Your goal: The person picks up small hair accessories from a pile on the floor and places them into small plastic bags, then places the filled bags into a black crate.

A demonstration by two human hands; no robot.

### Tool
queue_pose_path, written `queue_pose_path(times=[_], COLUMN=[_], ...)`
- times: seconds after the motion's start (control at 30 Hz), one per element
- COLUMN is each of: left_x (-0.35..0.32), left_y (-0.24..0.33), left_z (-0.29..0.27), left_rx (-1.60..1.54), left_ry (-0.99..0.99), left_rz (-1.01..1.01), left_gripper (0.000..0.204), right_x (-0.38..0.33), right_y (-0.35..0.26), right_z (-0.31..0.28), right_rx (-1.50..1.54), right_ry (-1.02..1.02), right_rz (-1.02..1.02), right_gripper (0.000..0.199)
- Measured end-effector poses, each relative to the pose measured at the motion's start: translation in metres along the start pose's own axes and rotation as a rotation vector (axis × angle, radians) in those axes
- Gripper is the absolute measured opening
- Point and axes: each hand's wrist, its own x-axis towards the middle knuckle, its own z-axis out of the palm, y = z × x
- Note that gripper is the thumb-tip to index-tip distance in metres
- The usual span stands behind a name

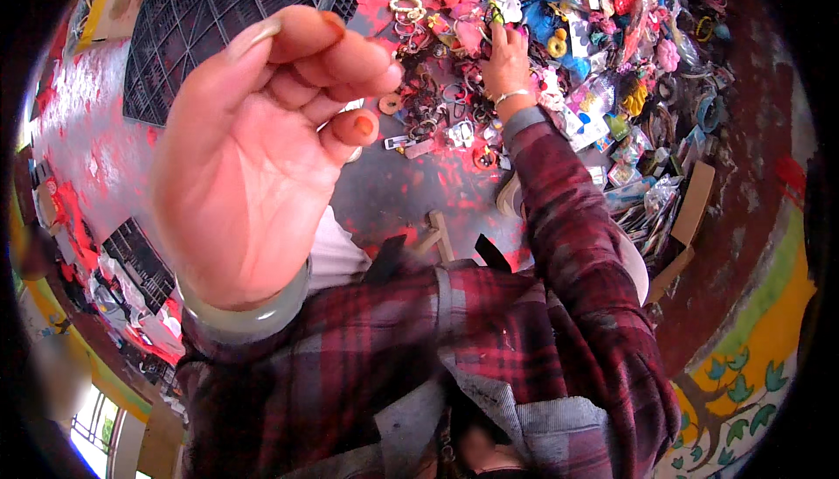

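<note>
My left hand (253, 164) is raised close to the camera, palm showing, with the fingers loosely bent and the little finger apart. Nothing is in it, and a pale bangle (249, 315) circles its wrist. Farther off, my right hand (507, 68) reaches into a heap of hair ties and small accessories (603, 51). Its fingertips are partly lost among the pieces, beside a yellow-green piece (496, 16) and a pink piece (469, 35); what they pinch is too small to make out. White flower-like pieces (507, 3) lie just beyond.
A black plastic crate (218, 29) lies at the far left, and a smaller black grid (140, 260) nearer. Loose rings and clips (428, 99) are spread left of my right hand. Cardboard flaps (695, 204) edge the heap at right. A wooden stool part (440, 234) stands before my lap.
</note>
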Motion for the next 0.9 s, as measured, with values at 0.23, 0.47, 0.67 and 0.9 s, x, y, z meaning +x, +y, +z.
queue_pose_path(times=[0.23,0.47,0.67,0.9], left_x=[-0.003,-0.003,-0.002,0.003], left_y=[-0.001,0.000,0.000,-0.002], left_z=[-0.001,0.000,-0.002,-0.001], left_rx=[-0.031,-0.025,-0.030,-0.029], left_ry=[-0.012,0.003,0.054,0.055], left_rz=[0.016,0.006,0.012,-0.002], left_gripper=[0.024,0.023,0.022,0.023], right_x=[-0.155,-0.136,-0.041,-0.032], right_y=[0.019,0.030,0.028,0.060], right_z=[0.070,0.067,0.054,0.092], right_rx=[-0.315,-0.129,0.054,-0.051], right_ry=[-0.453,-0.453,0.089,-0.416], right_rz=[-0.027,0.014,0.143,0.491], right_gripper=[0.029,0.013,0.029,0.035])
